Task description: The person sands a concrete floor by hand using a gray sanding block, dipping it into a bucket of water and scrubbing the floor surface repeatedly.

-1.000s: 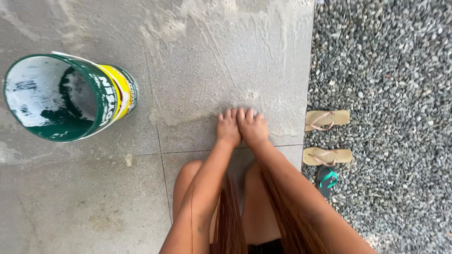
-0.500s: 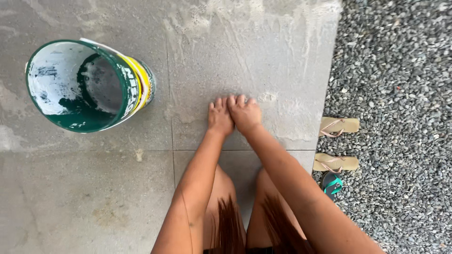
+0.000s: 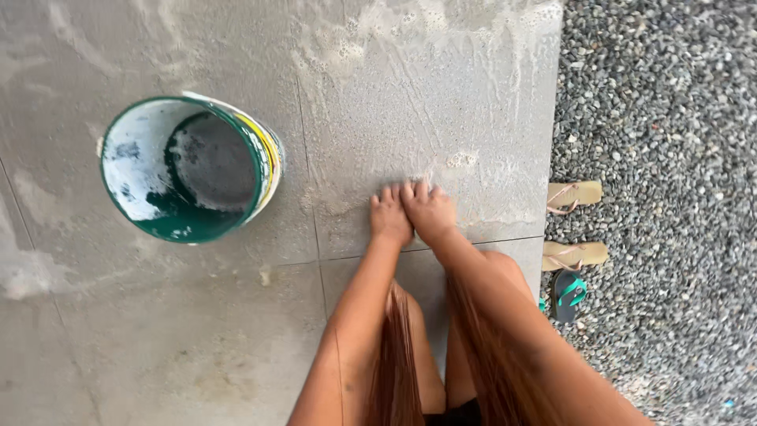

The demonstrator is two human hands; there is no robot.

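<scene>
Your left hand (image 3: 390, 217) and right hand (image 3: 430, 211) lie side by side, touching, fingers together and pressed palm-down on the wet, soapy floor tile (image 3: 441, 102) — neither holds anything that shows. The suds streak away from your fingertips (thickest toward the tile's far edge). Well to your left stands a green bucket (image 3: 189, 170) — open and smeared white inside. On the gravel (image 3: 670, 158) to your right lie tan sandals (image 3: 574, 194).

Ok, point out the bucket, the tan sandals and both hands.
Bucket (image 3: 272, 158): head view, on its yellow-banded side.
Tan sandals (image 3: 574, 194): head view, far sandal's sole.
Left hand (image 3: 389, 218): head view, its back.
Right hand (image 3: 430, 211): head view, its back.
</scene>
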